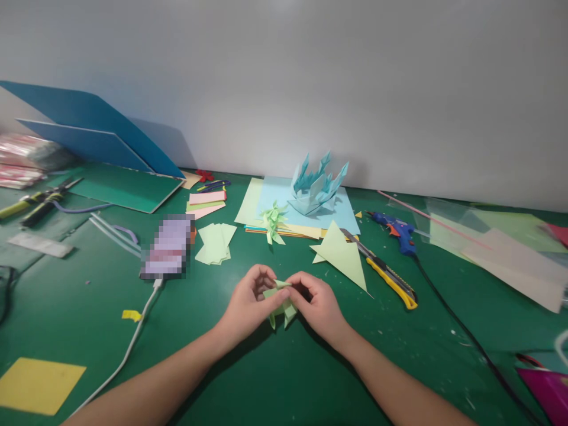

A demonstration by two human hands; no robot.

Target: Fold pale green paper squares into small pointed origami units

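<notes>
Between my two hands is a folded piece of light green paper [289, 310], held just above the green table. My left hand [251, 302] pinches its left side, thumb across the front. From the other side, my right hand [322, 305] grips it with thumb and fingers, the two thumbs nearly meeting at its top. Pointed flaps of the paper hang below the thumbs; parts of it are hidden by the fingers. Beyond my hands stands a small light green folded-paper figure [273, 220]. Behind it, a blue folded-paper piece with upright points [310, 192] rests on a paper stack [273, 195].
Light green triangles [341, 254] lie beside a yellow utility knife [390, 281] and a blue glue gun [403, 234]. Left are paper pieces [216, 244], a phone [168, 245] on a white cable [137, 334], pliers [47, 201] and a yellow sheet [39, 386]. A wall stands behind.
</notes>
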